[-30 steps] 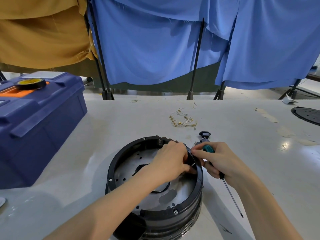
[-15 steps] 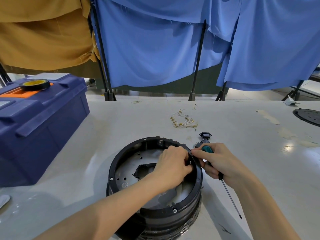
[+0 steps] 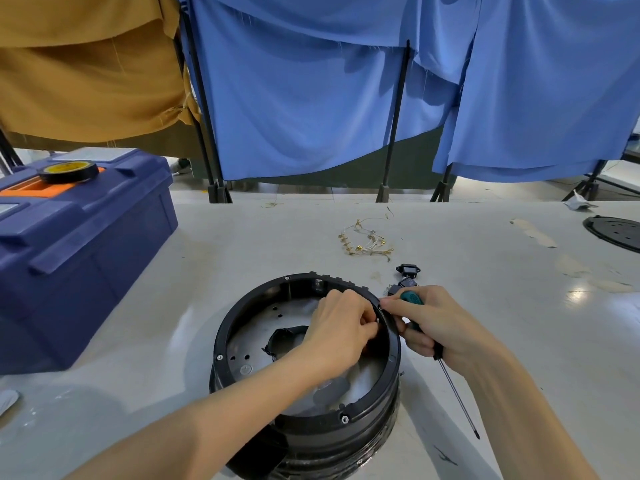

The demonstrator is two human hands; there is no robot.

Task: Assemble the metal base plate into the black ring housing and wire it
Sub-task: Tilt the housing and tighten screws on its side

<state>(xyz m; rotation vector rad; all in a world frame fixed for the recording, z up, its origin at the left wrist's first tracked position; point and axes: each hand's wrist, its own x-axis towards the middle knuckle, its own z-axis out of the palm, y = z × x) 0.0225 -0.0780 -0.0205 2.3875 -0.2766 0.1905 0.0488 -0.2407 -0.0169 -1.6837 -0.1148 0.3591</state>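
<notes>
— Where is everything?
— The black ring housing (image 3: pixel 221 341) sits on the counter (image 3: pixel 485 271), with the metal base plate (image 3: pixel 256 327) inside it. At its far-right rim, the left hand (image 3: pixel 341 329) pinches a small part inside. The right hand (image 3: pixel 440 323), outside, grips a green-handled screwdriver (image 3: pixel 457 393).
— Advice?
— Probably steady the part before driving.

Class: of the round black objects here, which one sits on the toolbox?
The tape roll, on the blue toolbox lid; the ring housing and perforated disc lie on the table.

Left hand (image 3: pixel 341 327), fingers curled, at black ring housing (image 3: pixel 220 336) inner wall; right hand (image 3: pixel 441 325) grips teal-handled screwdriver (image 3: pixel 411 298), forefinger on rim.
</notes>
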